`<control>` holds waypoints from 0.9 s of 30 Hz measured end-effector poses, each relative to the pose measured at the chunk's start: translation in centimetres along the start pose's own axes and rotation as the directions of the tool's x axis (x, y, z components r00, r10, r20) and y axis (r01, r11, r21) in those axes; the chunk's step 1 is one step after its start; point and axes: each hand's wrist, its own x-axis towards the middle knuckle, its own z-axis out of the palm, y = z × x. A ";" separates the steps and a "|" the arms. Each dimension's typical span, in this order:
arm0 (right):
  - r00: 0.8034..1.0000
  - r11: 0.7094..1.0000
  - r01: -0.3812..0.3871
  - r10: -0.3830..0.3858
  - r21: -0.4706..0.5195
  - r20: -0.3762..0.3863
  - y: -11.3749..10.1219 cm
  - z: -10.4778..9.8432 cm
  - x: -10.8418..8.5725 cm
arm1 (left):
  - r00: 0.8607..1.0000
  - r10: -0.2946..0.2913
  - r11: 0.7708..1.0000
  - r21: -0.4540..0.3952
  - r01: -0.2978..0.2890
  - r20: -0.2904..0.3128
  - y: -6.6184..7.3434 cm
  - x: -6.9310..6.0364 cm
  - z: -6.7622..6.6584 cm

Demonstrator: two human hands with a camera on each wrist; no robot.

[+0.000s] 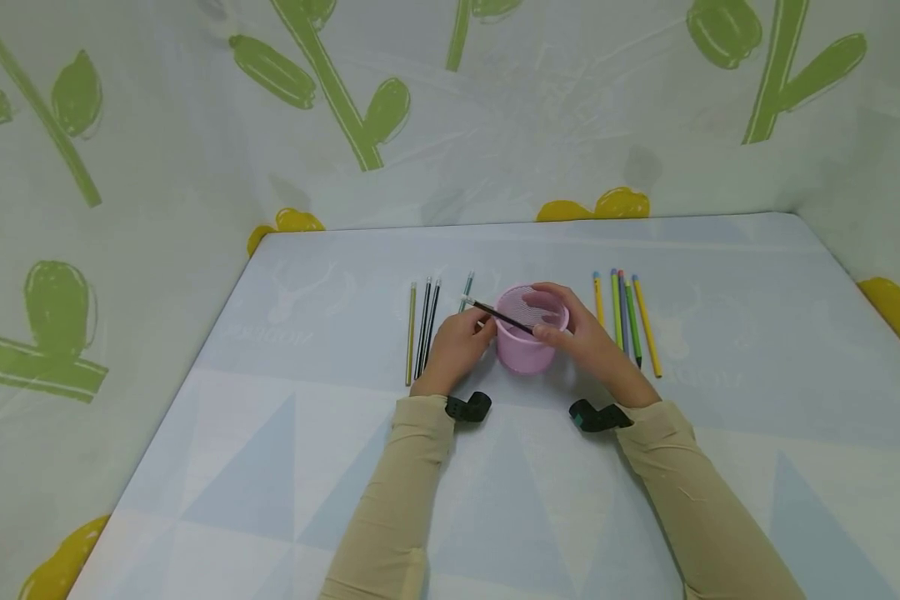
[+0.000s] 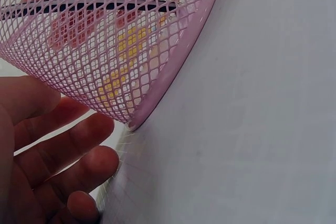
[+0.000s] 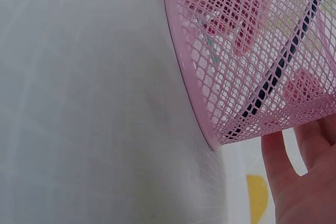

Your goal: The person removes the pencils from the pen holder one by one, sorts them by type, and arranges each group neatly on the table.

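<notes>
A pink mesh pen cup (image 1: 525,357) stands on the table between both hands. One black pencil (image 1: 501,317) leans inside it, its white-tipped end sticking out over the left rim; through the mesh in the left wrist view, the pencil (image 2: 94,7) reaches down near the base. My right hand (image 1: 581,333) grips the cup from the right, thumb on the near side and fingers around the far side. At the cup's left, my left hand (image 1: 459,346) has its fingers loosely bent and holds nothing. Whether its thumb touches the mesh I cannot tell.
Left of the cup lie a gold pencil (image 1: 411,333), two black pencils (image 1: 424,325) and a teal pencil (image 1: 467,292), partly behind the left hand. Several coloured pencils, including a yellow pencil (image 1: 647,325) and a green pencil (image 1: 633,325), lie right of the right hand.
</notes>
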 end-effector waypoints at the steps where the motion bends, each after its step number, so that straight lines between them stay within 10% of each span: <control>1: 1.000 1.000 0.002 -0.002 0.001 -0.001 0.1 0.0 0.0 | 1.000 0.001 1.000 -0.001 -0.001 0.000 0.0 0.0 0.0; 27: 0.999 0.999 0.033 -0.033 0.009 -0.002 0.1 0.0 0.0 | 1.000 0.005 1.000 0.018 -0.005 -0.007 0.2 -0.1 -0.1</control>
